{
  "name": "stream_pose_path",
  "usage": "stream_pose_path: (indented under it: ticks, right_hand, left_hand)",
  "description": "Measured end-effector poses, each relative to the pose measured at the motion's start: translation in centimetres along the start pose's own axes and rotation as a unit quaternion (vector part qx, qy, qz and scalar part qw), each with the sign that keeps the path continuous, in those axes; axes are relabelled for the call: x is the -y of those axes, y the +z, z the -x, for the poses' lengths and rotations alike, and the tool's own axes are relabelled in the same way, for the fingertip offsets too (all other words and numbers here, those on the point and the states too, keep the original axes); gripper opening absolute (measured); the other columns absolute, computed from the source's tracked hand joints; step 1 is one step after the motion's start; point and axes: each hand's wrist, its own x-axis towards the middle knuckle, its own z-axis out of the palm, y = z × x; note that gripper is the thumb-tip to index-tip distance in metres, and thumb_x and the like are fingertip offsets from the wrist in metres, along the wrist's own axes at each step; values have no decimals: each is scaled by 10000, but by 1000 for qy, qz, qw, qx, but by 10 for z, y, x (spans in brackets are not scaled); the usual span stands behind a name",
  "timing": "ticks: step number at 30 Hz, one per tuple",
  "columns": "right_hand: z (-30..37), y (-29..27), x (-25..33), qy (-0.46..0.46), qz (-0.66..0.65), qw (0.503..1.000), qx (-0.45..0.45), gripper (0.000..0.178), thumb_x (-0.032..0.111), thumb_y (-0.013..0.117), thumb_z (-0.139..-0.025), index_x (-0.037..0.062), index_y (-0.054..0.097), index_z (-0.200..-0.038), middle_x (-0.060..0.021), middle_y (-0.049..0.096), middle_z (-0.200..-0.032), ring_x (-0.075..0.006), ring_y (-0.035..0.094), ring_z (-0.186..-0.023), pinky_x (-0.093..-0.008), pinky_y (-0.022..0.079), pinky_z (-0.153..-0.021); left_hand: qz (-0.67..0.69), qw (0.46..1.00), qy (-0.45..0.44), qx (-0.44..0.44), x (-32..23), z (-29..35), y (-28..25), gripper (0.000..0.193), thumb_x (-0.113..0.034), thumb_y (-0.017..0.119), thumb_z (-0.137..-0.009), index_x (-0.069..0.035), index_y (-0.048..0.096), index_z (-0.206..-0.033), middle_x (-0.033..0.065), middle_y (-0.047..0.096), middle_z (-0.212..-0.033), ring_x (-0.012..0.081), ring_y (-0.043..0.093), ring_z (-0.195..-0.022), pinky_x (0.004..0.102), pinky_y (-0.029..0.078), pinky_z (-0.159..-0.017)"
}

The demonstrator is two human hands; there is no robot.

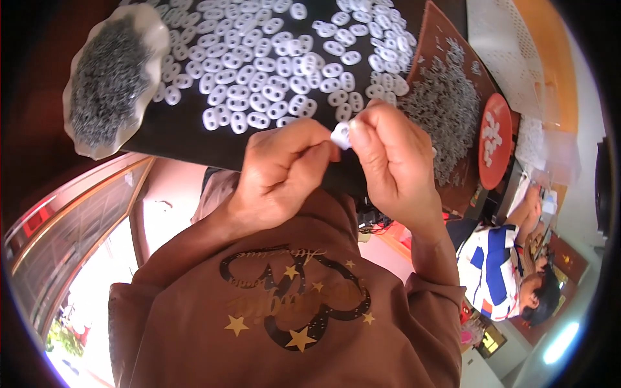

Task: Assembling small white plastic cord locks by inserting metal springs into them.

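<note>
Close in front of my body, both hands meet at one small white oval plastic piece with holes [340, 135]. My left hand [284, 169] is closed, pinching the piece by its left side between thumb and finger. My right hand [396, 158] is closed too, its thumb and forefinger pressed together against the right side of the piece. Whatever lies between those right fingertips is hidden. Many similar white two-hole pieces [259, 102] lie spread over the dark table [184, 137] just beyond my hands.
At the left stands a white wavy-rimmed dish [157, 40] heaped with small grey metal parts. A brown sheet [432, 29] on the right carries another heap of metal parts [446, 107]. Beside it is an orange-red plate [497, 173] with white bits. Another person [495, 268] sits further right.
</note>
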Motion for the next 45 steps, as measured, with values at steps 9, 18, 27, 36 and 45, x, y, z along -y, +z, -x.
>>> stream_pose_path:
  ticks: [9, 18, 27, 36, 45]
  right_hand:
    - [68, -151, -57, 316, 208, 901, -214, 256, 185, 571, -961, -32, 625, -836, -40, 551, -653, -52, 455, -648, -259, 370, -565]
    - [76, -174, -109, 277, 344, 885, -150, 336, 269, 565, -974, -19, 604, -806, 21, 480, -625, -56, 421, -623, -264, 374, -551]
    - [-51, -55, -46, 11, 190, 982, 18, 154, 134, 575, -933, 32, 605, -1044, -115, 577, -874, -255, 595, -719, -336, 467, -651]
    - [-106, -9, -57, -78, 332, 934, 103, 127, 124, 586, -899, 80, 581, -1018, -73, 565, -974, -334, 604, -837, -435, 473, -688]
    - [-110, -4, -35, -56, 318, 935, 144, 153, 124, 622, -872, 47, 562, -990, -95, 571, -939, -331, 593, -817, -419, 461, -687]
  left_hand:
    - [-58, 996, 19, 65, 1, -3, 0, 88, 49, 507, -825, 4, 574, -789, 26, 482, -586, 91, 452, -494, 242, 361, -478]
    - [-47, 997, 11, 58, -4, -1, 0, 63, 64, 542, -825, 20, 555, -781, 49, 495, -623, 105, 452, -519, 241, 359, -488]
    - [-79, 994, 35, 66, -4, -2, 2, 55, 64, 547, -825, 20, 561, -795, 85, 528, -667, 166, 520, -541, 279, 414, -504]
    - [-47, 996, 36, 64, 1, -5, -3, 45, 56, 556, -818, 21, 543, -793, 88, 496, -650, 189, 498, -538, 302, 395, -496]
    - [-21, 995, 53, 77, 1, -8, -8, 48, 53, 564, -831, 16, 550, -803, 102, 506, -673, 228, 512, -550, 309, 396, -507]
